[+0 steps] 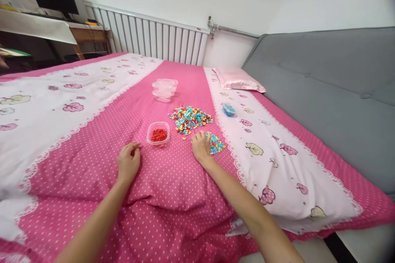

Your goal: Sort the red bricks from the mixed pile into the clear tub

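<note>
My left hand (pixel 128 162) rests on the pink bedspread with its fingers loosely bent and the thumb apart, holding nothing. Just beyond it is a clear plastic tub (pixel 148 135) with small red pieces (pixel 159 134) inside. My right hand (pixel 201 146) is at the left edge of a small pile of mostly blue and yellow pieces (pixel 217 144). Its fingers curl downward, and whatever lies under the fingertips is hidden. A larger heap of mixed coloured pieces (pixel 189 118) spreads out just past my right hand.
Stacked clear tubs (pixel 165 89) stand farther back on the bedspread (pixel 182 74). A lidded tub of blue pieces (pixel 228 110) sits to the right, before a pink pillow (pixel 237 79). A grey padded headboard (pixel 327 78) borders the right side; a metal rail (pixel 148 33) runs behind.
</note>
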`<state>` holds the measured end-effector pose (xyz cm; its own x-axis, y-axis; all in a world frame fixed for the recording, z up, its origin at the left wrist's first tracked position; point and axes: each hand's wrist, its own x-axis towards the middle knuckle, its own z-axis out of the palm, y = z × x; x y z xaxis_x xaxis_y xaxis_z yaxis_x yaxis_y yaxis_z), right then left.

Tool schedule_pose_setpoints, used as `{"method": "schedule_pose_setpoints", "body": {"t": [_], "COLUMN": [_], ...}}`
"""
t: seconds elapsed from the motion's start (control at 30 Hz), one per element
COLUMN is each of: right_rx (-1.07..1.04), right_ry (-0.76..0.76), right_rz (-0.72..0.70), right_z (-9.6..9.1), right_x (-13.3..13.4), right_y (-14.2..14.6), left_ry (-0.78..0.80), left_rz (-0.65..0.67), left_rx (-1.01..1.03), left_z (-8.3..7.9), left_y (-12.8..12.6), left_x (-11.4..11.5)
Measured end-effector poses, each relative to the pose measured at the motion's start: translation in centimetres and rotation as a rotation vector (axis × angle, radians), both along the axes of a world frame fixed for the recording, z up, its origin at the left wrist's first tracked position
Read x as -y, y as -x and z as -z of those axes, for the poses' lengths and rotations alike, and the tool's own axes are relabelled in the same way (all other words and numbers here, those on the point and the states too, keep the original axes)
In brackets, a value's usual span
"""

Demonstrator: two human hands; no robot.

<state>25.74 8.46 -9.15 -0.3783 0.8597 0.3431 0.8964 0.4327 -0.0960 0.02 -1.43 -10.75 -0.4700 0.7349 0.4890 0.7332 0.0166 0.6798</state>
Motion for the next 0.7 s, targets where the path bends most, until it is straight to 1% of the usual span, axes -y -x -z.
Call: {"method": "schedule_pose_setpoints", "body": {"t": [0.13,0.2,0.27,0.33,0.37,0.4,0.5,0.6,0.7], "right_rx": [-0.066,-0.158,-0.230,-0.268,-0.281,-0.288,-0.326,-0.365,-0.369], "right_ry": [-0.047,-0.071,-0.074,-0.048,-0.042,-0.048,-0.110,-0.168,-0.179], "right_rz": [0.060,0.102,0.168,0.254,0.271,0.246,0.205,0.215,0.218], "right_z": [-0.6,-0.2,0.9,2.5,3.3,4.0,5.1,5.1,4.8], "right_x": [1.1,2.1,3.2,4.4,4.9,5.4,6.6,6.9,6.9], "right_y": [-3.0,-4.8,-6.7,-8.4,-9.1,-9.6,-10.1,-9.6,-9.2], "left_ry": [0.027,0.038,0.051,0.058,0.060,0.062,0.069,0.068,0.057], "left_rz": [0.061,0.089,0.114,0.140,0.152,0.161,0.164,0.167,0.175], "left_rx": [-0.018,-0.012,-0.005,-0.007,-0.011,-0.015,-0.018,-0.026,-0.045], "left_z": [0.0,0.0,0.2,0.3,0.3,0.4,0.4,0.5,0.6], "left_y": [-0.6,-0.8,-0.9,-1.1,-1.1,-1.2,-1.3,-1.4,-1.4], "left_x": [2.5,3.5,4.2,4.6,4.7,4.8,4.9,4.8,4.6]}}
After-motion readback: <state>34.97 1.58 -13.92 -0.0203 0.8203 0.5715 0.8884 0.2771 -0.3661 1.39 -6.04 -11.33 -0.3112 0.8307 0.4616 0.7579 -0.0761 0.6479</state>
